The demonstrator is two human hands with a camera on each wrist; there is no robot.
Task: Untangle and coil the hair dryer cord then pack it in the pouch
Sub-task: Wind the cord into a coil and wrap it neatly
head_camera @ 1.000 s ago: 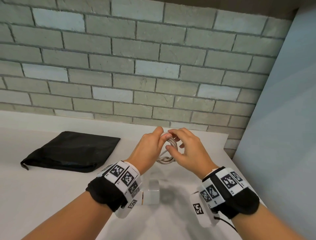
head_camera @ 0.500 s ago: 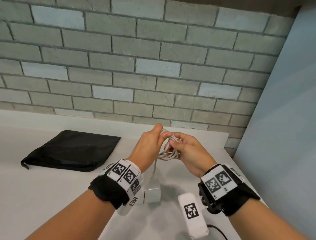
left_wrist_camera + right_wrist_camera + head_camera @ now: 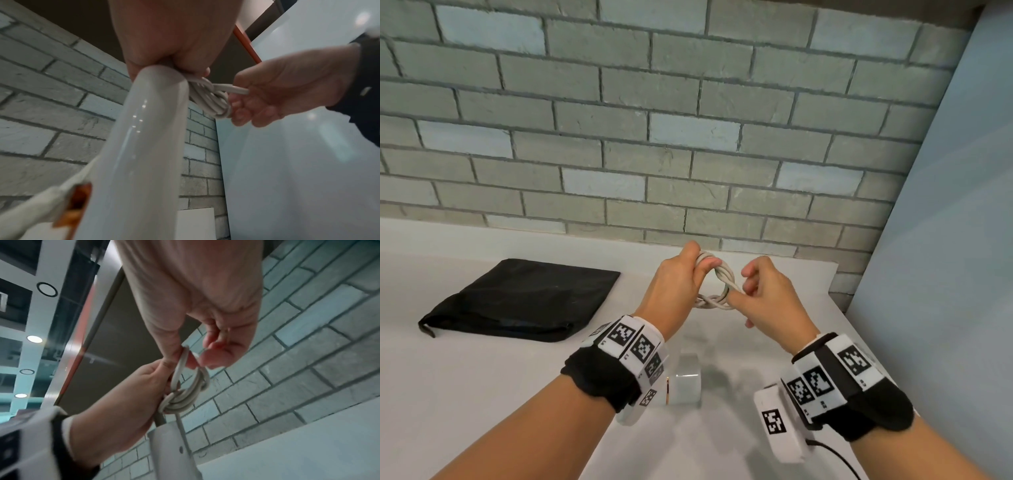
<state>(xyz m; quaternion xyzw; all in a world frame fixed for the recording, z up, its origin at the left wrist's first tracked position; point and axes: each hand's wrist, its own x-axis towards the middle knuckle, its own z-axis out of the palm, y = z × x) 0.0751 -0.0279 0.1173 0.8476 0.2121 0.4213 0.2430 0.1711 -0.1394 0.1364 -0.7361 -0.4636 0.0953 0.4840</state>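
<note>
A pale grey cord is wound into a small coil held above the white counter. My left hand grips the coil's left side. My right hand pinches a strand at the coil's right side. In the left wrist view the cord end runs from the coil into the right hand's fingers. The white hair dryer hangs under my left wrist, partly hidden; its handle fills the left wrist view. The black pouch lies flat on the counter to the left.
A grey brick wall stands right behind the counter. A pale blue panel closes off the right side, next to the counter's right edge. A black cable trails from my right wrist band.
My right hand has drawn away to the right of the left hand, pulling a strand of the cord with it. The coil has turned and now shows between the two hands.
</note>
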